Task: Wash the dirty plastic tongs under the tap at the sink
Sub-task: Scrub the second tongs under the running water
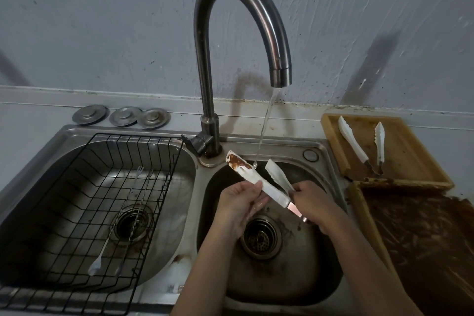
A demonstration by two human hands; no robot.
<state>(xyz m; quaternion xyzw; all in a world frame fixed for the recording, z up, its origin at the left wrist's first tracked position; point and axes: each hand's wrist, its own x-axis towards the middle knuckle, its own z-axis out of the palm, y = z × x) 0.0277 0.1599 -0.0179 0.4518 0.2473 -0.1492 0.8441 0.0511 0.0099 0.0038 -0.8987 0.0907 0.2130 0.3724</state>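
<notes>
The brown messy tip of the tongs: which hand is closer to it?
Left. The left hand holds that arm just below the brown tip; the right hand grips the tongs lower, at the handle end.

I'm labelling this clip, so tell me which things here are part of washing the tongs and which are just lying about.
In the job:
- dirty tongs
- left hand
- right hand
- tap
- water stream
- right sink basin

Lying about:
- second tongs on wooden tray
- black wire rack
- forks
- three drain plugs
- sauce-smeared tray
</notes>
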